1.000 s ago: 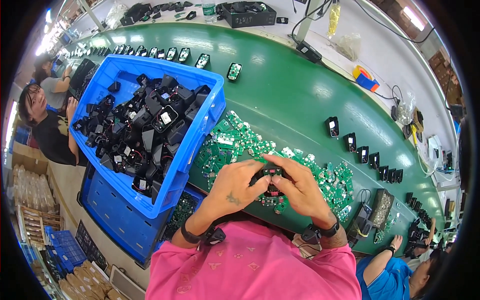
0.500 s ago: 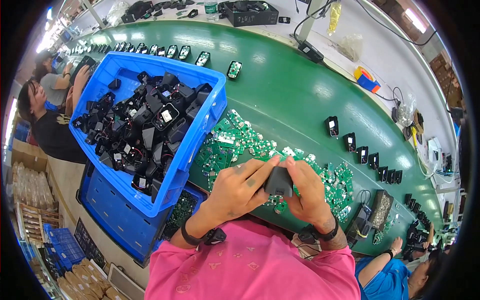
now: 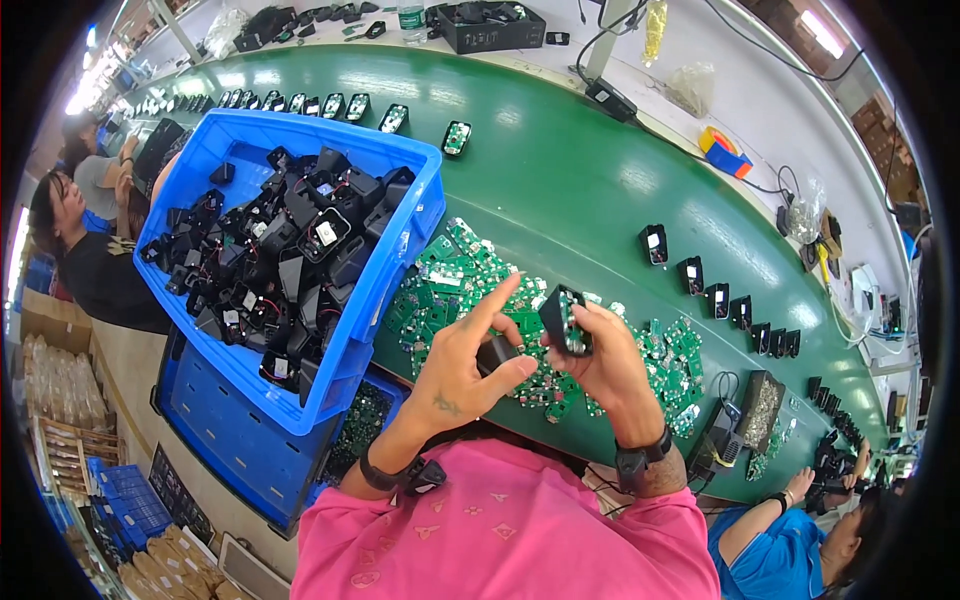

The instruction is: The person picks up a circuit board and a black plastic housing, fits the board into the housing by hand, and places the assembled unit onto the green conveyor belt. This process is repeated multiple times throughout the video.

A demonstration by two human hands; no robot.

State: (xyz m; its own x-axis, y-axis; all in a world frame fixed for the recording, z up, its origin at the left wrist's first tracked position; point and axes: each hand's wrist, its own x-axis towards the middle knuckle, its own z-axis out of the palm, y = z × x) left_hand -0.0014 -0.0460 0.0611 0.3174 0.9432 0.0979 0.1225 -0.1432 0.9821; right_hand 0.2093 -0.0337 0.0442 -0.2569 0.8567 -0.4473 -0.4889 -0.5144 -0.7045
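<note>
My right hand (image 3: 612, 368) grips a black plastic housing (image 3: 552, 322) by its side, tilted so that the green circuit board inside it shows. To its left, my left hand (image 3: 462, 362) has its index finger stretched out, while the thumb and curled fingers hold a black plastic piece (image 3: 494, 353), partly hidden by them. Both hands are above a loose pile of green circuit boards (image 3: 450, 282) on the green bench (image 3: 560, 180). Beside my left hand, a blue crate (image 3: 388, 285) is heaped with black housings (image 3: 290, 275), some with thin red wires.
Housings with boards (image 3: 457, 138) stand in a line along the far side. Another line of black housings (image 3: 691, 275) runs down the right. A tape roll (image 3: 725, 152) lies behind. Co-workers sit at left and lower right. Below the crate is another blue bin (image 3: 235, 425).
My hands have moved apart from the single black housing they both held. The right hand has turned a housing so its board shows; a black piece now shows in my left hand.
</note>
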